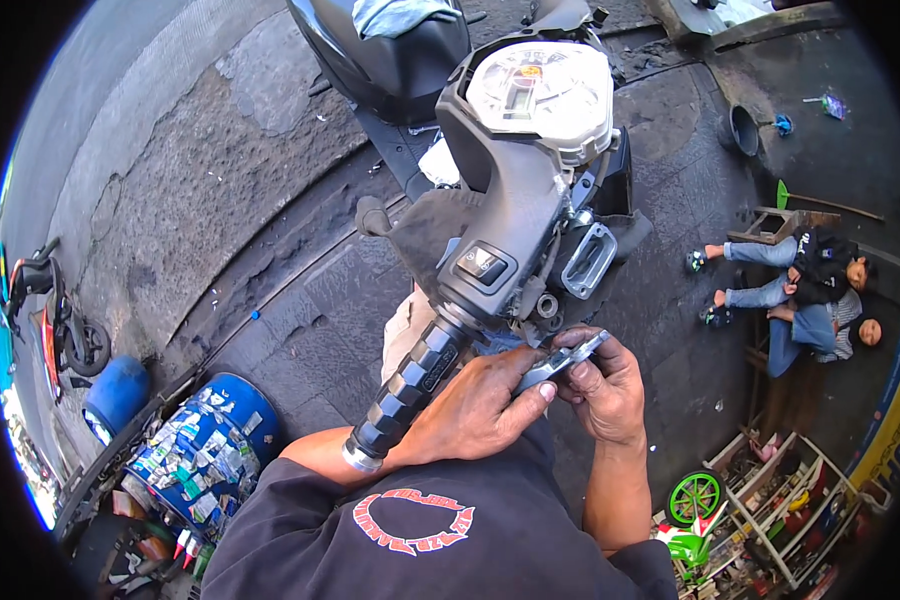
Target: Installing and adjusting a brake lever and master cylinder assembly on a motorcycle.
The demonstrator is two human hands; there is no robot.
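Both of my hands hold a flat grey metal piece (560,362) just below the handlebar of a scooter. My left hand (485,400) is closed on its near end, with the thumb along the edge. My right hand (607,392) pinches the far end between thumb and fingers. Past my hands sits an uncovered rectangular metal reservoir (590,262) beside the dark handlebar cover (518,195). The black ribbed handlebar grip (410,385) crosses over my left forearm. Farther up is the clear-faced instrument cluster (540,95). Fingers hide part of the metal piece.
A blue drum (255,410) covered in stickers and a smaller blue barrel (117,393) stand at left. Two people (820,270) sit at right. A cluttered rack (780,500) and green wheel (695,497) are lower right. The scooter's dark seat (385,60) is at top.
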